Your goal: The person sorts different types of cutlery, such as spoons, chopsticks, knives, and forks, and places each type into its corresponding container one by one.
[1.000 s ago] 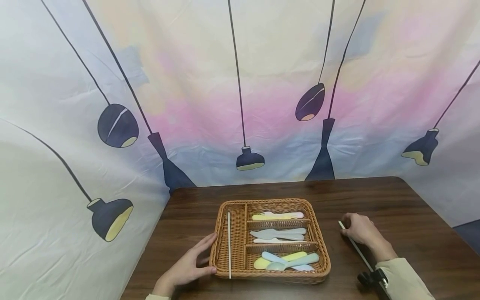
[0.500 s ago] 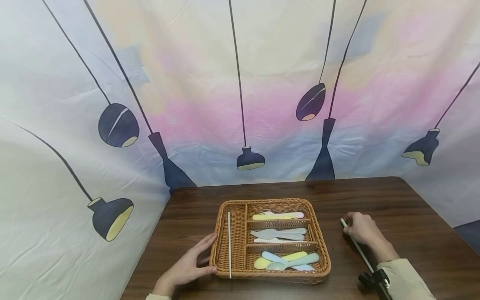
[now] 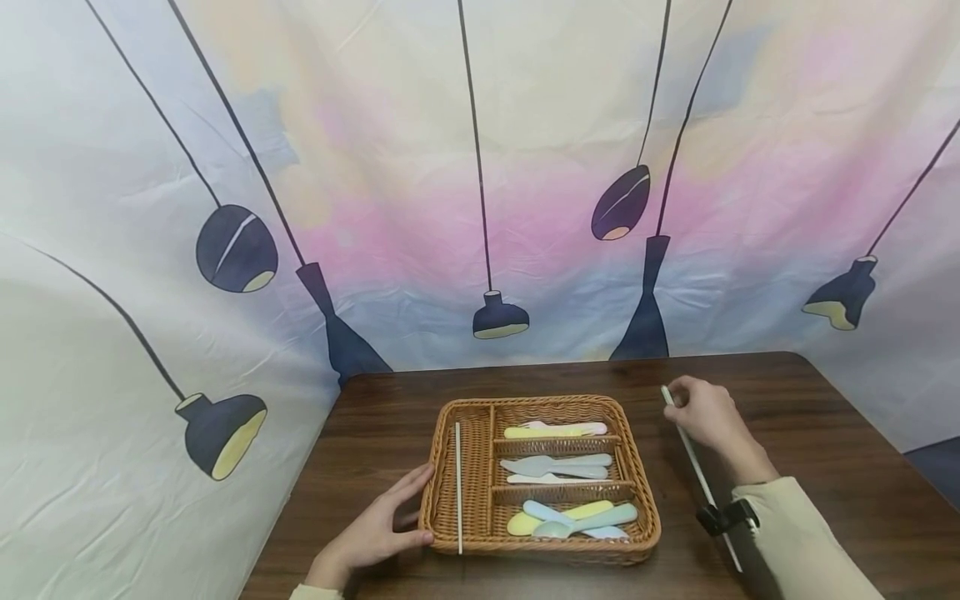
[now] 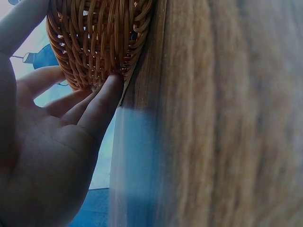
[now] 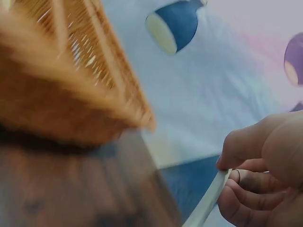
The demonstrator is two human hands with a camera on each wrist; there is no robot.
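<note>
A wicker cutlery basket (image 3: pixel 476 467) with divided compartments sits on the table. Against its left outer side rests my left hand (image 3: pixel 382 529), fingers fairly straight and thumb near the front corner; the left wrist view shows the fingertips touching the woven wall (image 4: pixel 94 42). To the basket's right, my right hand (image 3: pixel 708 412) pinches a pale chopstick (image 3: pixel 697 467) near its far end, the rest slanting back under the wrist. The pinch on the chopstick (image 5: pixel 206 201) also appears in the right wrist view. A similar chopstick (image 3: pixel 459 492) lies in the left compartment, its near end at the front rim.
Yellow and pink cutlery (image 3: pixel 555 432) lies in the back right compartment. Pale knives (image 3: pixel 558 468) fill the middle one, and crossed spoons (image 3: pixel 573 523) lie in front. Behind the brown table (image 3: pixel 780 408) hangs a cloth printed with lamps (image 3: pixel 501 318).
My right hand has moved away from me and slightly left, carrying the chopstick, and more of its near end shows. The left hand and basket have stayed in place.
</note>
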